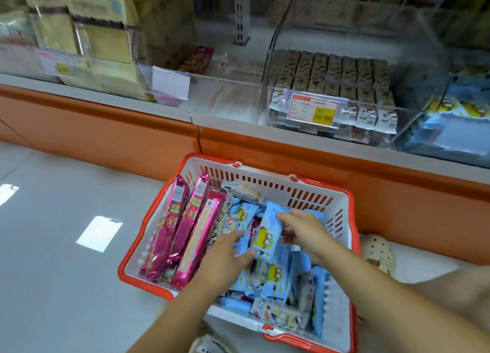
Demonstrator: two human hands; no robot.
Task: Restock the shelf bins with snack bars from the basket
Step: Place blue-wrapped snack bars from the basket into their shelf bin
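A white basket with an orange rim (267, 184) stands on the floor below the shelf. It holds several light-blue snack bars with a yellow cartoon figure and three long pink packs (185, 233) at its left. My right hand (302, 229) grips the top of one blue bar (265, 236) standing upright in the middle of the basket. My left hand (225, 257) reaches in from the left, fingers straight, touching the bar's lower edge. Above, a clear shelf bin (384, 68) holds rows of brown bars. A bin at far right (450, 119) holds blue packs.
An orange shelf base (106, 129) runs across behind the basket. The clear bin in the middle (225, 98) looks nearly bare; bins at the left hold beige packs (106, 42). A yellow price tag (322, 116) reads 15.80. Grey tiled floor (66, 259) spreads to the left. A perforated cream shoe (379, 249) sits right of the basket.
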